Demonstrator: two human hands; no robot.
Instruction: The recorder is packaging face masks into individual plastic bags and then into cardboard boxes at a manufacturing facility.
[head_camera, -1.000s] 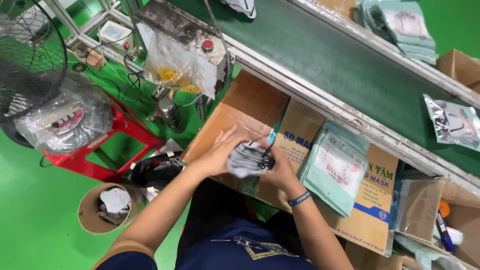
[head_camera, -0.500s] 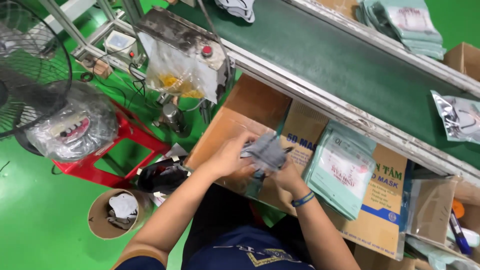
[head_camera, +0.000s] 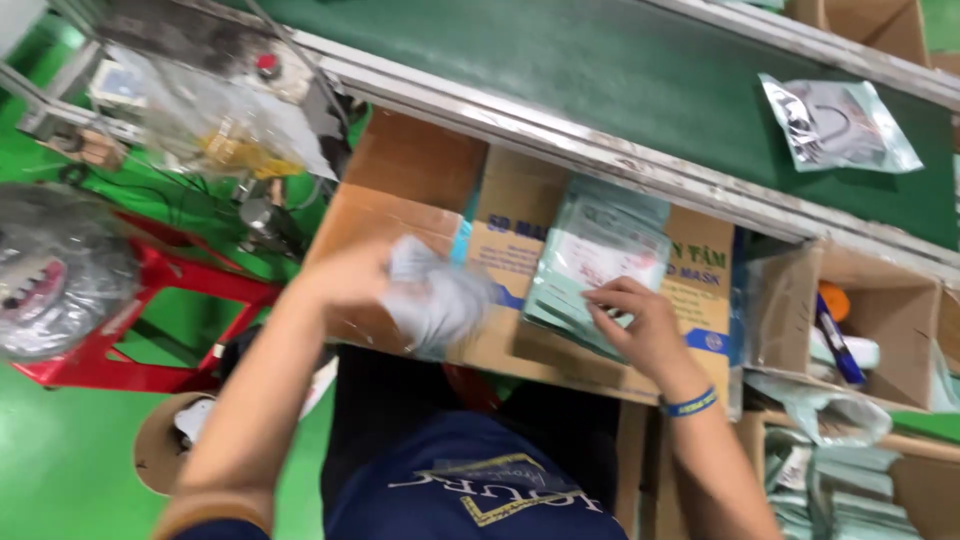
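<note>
1. Since the earlier frame the hands have parted; both were together on one grey mask, and now the left hand (head_camera: 345, 275) alone carries the mask (head_camera: 435, 300) while the right hand (head_camera: 635, 325) has gone across to the pouch stack (head_camera: 600, 260).
2. Left hand: closed on the mask's near edge, so the blurred grey piece hangs free above the carton (head_camera: 400, 170); how the fingers lie cannot be told through the motion blur.
3. Right hand: fingers bent, tips pressed on the top pouch at its lower right corner; it seems to be picking at that pouch, though whether thumb and finger have pinched it cannot be told.
4. Pouches lie flat on the closed carton just in front of the person, within reach of both hands; the mask is beside them, a little to the left and apart.
5. Beyond the carton runs a green belt (head_camera: 600, 70); one filled pouch (head_camera: 835, 125) lies on it, well apart from the hands.
6. At right an open box (head_camera: 790, 305) holds a blue pen (head_camera: 835, 340) upright-tilted; more pouches (head_camera: 830, 490) sit below it.
</note>
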